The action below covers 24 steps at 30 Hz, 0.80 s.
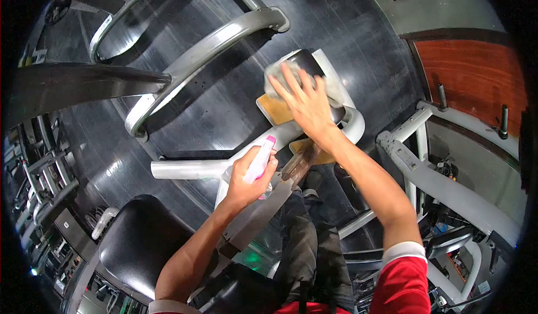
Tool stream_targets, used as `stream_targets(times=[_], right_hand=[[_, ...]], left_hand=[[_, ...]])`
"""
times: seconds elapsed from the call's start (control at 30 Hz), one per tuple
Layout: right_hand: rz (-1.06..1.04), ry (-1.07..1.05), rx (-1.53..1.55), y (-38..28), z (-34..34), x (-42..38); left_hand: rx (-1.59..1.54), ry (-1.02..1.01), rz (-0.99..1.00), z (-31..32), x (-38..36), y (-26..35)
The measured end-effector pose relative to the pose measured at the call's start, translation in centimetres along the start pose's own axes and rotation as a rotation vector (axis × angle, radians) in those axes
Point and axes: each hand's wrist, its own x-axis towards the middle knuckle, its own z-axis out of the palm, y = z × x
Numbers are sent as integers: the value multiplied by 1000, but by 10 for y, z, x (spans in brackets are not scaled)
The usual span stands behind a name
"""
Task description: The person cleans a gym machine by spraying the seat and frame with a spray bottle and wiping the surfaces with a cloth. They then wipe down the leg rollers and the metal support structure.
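My left hand (pixel 251 174) is wrapped round a white spray bottle (pixel 259 163) with a pink nozzle, held over the grey frame of a gym machine (pixel 196 169). Farther forward and to the right, my right hand (pixel 305 101) has its fingers spread over a pale, crumpled cloth (pixel 276 78). The cloth lies under this hand against a black pad (pixel 305 63) on the machine. Beside the pad is a yellowish plate (pixel 274 110). My palm hides part of the cloth and pad.
A curved grey metal frame (pixel 224 34) stands at the upper left. At the lower left is a black padded seat (pixel 143 241). Another machine's thick grey bar (pixel 448 185) runs along the right, near a reddish-brown wooden panel (pixel 471 78). My legs show below.
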Motion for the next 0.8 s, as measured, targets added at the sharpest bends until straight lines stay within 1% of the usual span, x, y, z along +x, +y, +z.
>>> stream_targets(times=[0.07,0.1,0.13,0.17,0.2,0.27,0.3,0.33,0.4,0.47,0.53,0.57,0.6,0.67,0.73,0.77,0.8], right_hand=[[-154,-59,8,11,-4,-42],[-156,-59,5,14,-8,-63],[-88,-104,38,17,-11,-81],[-22,-148,73,19,-13,-88],[-27,-144,72,20,-14,-86],[227,-126,229,19,-15,-82],[282,-138,281,20,-16,-72],[282,-144,280,25,-13,-61],[478,-50,484,41,2,-31],[544,-112,804,76,50,-2],[712,-214,1106,87,56,25],[777,-277,1117,93,83,26],[780,-313,1180,97,91,22],[705,-300,1246,92,61,10],[690,-192,1056,84,47,-17],[593,-87,973,82,52,-37],[546,4,881,77,55,-60]], left_hand=[[-85,37,-82,1,-1,2],[-87,38,-80,1,-1,2],[-92,41,-78,1,-1,0],[-96,47,-76,1,0,-1],[-96,54,-74,1,0,-2],[-82,49,-53,1,0,-3],[-81,47,-58,0,-1,-3],[-60,46,-65,-1,0,-1],[-43,49,-76,0,-1,1],[-25,34,-102,-1,0,4],[-3,13,-74,-1,-1,0],[18,-4,-53,-1,-1,-1],[15,-11,-49,0,-1,-1],[46,-22,-37,-1,-2,-1],[47,-23,-17,-1,-1,-2],[48,-20,1,-1,-1,-3],[46,-19,-1,0,-1,-4]])
